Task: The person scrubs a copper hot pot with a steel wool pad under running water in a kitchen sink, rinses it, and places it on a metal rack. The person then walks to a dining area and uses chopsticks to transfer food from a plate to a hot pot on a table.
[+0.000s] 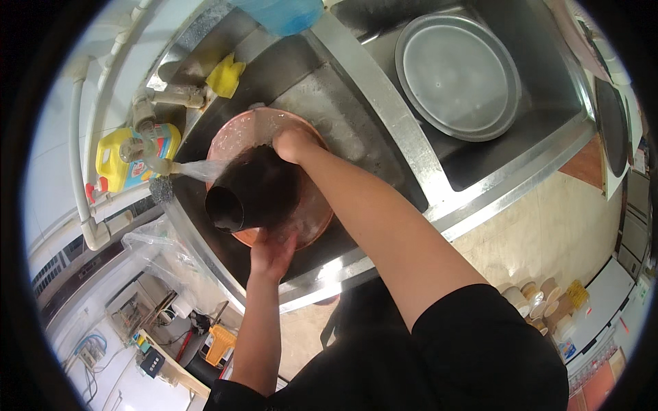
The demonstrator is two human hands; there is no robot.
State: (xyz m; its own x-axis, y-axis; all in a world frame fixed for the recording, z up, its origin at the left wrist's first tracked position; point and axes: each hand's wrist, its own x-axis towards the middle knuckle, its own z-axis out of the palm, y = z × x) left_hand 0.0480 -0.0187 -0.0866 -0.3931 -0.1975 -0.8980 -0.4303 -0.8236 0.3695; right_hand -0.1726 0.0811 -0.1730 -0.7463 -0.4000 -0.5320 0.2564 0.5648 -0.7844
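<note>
A dark, open-mouthed cylindrical vessel (262, 185) lies tilted over an orange-brown basin (234, 128) in the left sink bowl. My left hand (273, 251) supports the vessel from below, palm up, with its fingers apart. At the vessel's far end is my right hand (295, 143), bent down into the basin; its fingers are hidden, so its hold cannot be told. Water streams from the tap (162, 165) toward the vessel and basin. The basin holds water.
In the right sink bowl sits a round metal pan (457, 77) of cloudy liquid. A metal divider (385, 113) separates the bowls. Around the tap are a yellow cloth (225, 76), a yellow detergent jug (115, 159) and a steel-wool scourer (161, 189). A blue container (282, 15) stands at the top.
</note>
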